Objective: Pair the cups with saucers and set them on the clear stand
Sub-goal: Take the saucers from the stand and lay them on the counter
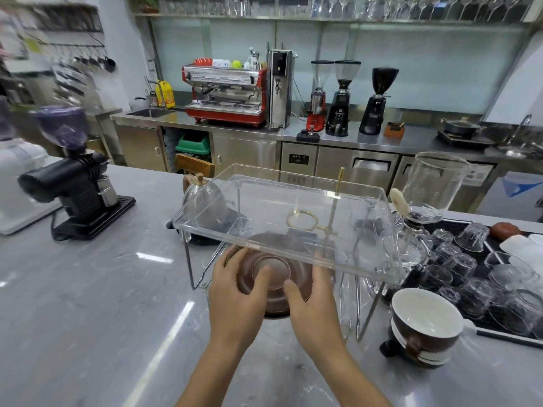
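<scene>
1. Both your hands grasp the brown saucers [273,277]: left hand [235,292] on the near-left rim, right hand [311,298] on the near-right. They sit at the stand's [282,207] near edge, partly beneath its clear tray.
2. Lift carelessly and the rim could strike the tray's front lip, jolting the light stand.
3. If it's a stack, tilting may slide one off; I can't tell how many.
4. The cups [426,327], stacked just right of the stand's leg, could be knocked by your right elbow.
5. Count: one stand, two cups apparently.
</scene>
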Tool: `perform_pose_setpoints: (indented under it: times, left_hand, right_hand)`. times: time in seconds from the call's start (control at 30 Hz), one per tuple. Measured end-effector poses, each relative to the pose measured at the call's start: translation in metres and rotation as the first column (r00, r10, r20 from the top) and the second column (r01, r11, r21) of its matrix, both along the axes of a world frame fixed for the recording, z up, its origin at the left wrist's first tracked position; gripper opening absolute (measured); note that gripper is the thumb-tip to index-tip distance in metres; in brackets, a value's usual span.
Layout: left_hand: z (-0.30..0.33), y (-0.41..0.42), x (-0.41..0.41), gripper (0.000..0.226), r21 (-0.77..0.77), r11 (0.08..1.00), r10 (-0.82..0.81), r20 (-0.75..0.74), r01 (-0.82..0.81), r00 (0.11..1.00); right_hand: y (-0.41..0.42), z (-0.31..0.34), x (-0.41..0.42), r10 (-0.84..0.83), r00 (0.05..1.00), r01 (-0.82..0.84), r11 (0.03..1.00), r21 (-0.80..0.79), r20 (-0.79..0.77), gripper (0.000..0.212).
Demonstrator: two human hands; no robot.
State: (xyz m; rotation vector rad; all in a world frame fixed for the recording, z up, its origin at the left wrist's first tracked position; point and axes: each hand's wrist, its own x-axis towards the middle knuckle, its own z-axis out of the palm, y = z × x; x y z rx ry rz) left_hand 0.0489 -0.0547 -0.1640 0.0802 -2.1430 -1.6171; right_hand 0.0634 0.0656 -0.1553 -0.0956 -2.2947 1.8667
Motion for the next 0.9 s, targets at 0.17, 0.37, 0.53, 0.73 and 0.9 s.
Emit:
perform_pose_setpoints:
  times: [0.17, 0.37, 0.53, 0.73, 0.9]
  left_hand:
    - [-0.002, -0.004, 0.028, 0.050, 0.002, 0.999, 0.038, 0.029, -0.038, 0.999]
    - [-0.006, -0.006, 0.059, 0.055, 0.017, 0.998, 0.055, 0.042, -0.056, 0.998]
    - [-0.012, -0.007, 0.083, 0.057, 0.040, 0.997, 0.067, 0.054, -0.069, 0.996]
    - [-0.019, -0.004, 0.106, 0.058, 0.018, 0.998, 0.057, 0.037, -0.058, 0.998]
    - [-0.023, -0.002, 0.116, 0.055, 0.034, 0.999, 0.039, 0.049, -0.041, 0.998]
  right_hand:
    - [-0.005, 0.000, 0.026, 0.031, 0.997, -0.035, 0.998, 0.048, 0.077, 0.074]
    - [-0.008, -0.004, 0.052, 0.033, 0.997, -0.037, 0.998, 0.050, 0.066, 0.073]
    - [-0.011, -0.011, 0.073, 0.017, 0.999, -0.020, 0.999, 0.047, 0.051, 0.069]
    - [-0.011, -0.018, 0.098, -0.008, 0.996, 0.006, 1.000, 0.026, 0.084, 0.072]
    - [-0.009, -0.021, 0.111, -0.008, 0.995, 0.005, 1.000, 0.028, 0.104, 0.070]
